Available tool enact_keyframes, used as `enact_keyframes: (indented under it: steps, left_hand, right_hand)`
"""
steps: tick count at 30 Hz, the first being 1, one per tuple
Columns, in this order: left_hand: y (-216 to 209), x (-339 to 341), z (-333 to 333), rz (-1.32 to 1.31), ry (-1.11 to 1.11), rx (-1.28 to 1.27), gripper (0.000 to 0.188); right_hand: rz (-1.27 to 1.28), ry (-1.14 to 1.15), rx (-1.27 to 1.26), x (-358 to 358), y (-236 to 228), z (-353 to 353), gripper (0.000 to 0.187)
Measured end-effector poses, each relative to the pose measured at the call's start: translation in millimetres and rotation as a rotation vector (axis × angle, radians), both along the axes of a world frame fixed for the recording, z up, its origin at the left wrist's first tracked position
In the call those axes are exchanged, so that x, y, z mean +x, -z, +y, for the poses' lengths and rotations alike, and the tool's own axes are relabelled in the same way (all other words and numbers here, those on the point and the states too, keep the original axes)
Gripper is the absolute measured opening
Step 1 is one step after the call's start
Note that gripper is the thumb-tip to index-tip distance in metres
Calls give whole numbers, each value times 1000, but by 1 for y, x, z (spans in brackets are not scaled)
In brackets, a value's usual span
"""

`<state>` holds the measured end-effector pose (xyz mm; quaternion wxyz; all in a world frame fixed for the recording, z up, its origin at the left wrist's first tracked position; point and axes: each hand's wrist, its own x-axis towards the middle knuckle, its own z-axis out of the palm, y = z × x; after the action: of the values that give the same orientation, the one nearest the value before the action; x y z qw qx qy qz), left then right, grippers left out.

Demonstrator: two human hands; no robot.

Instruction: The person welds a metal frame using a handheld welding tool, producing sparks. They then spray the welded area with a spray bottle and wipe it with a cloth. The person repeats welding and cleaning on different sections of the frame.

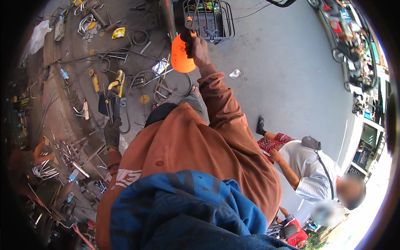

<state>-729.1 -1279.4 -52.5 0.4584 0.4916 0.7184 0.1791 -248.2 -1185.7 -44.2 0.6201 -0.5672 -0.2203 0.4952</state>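
My right hand (200,51) reaches forward with its fingers closed round a dark part beside a bright orange rounded piece (181,56). A dark round knob-like piece (191,25) sits just beyond the fingers. What exactly the hand grips is hidden. My left hand (111,134), in a dark glove, hangs low at my left side. Its fingers look closed, though what they hold is unclear. Just ahead of the glove, in line with it, are thin rods (109,110) and a long yellow-and-dark tool (118,85).
A black wire basket (227,23) and an upright post (168,18) stand ahead. Cables (125,52), a yellow power tool (95,81) and metal scraps cover the floor at left. A person in a white shirt (310,166) is at my right. Parked vehicles (348,50) line the far right.
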Motion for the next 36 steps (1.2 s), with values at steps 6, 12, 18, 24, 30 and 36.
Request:
enact_keyframes:
  steps: [6, 12, 18, 24, 30, 36]
  left_hand:
    - [-25, 34, -22, 58, -41, -17, 31]
    - [-29, 26, -54, 7, -18, 17, 30]
    - [-26, 10, -55, -20, -30, -51, 31]
    - [-33, -13, -57, -47, -18, 17, 32]
    - [-29, -12, -26, -19, -76, -22, 33]
    - [-35, -23, 15, -38, 137, 49, 36]
  right_hand:
    - [15, 1, 22, 7, 4, 6, 25]
    - [22, -40, -11, -13, -7, -17, 27]
    - [39, -38, -131, -34, -20, -24, 26]
    - [74, 18, -70, -56, -21, -38, 20]
    - [102, 56, -22, -57, -31, -21, 21]
    - [-94, 86, -21, -55, -45, -18, 27]
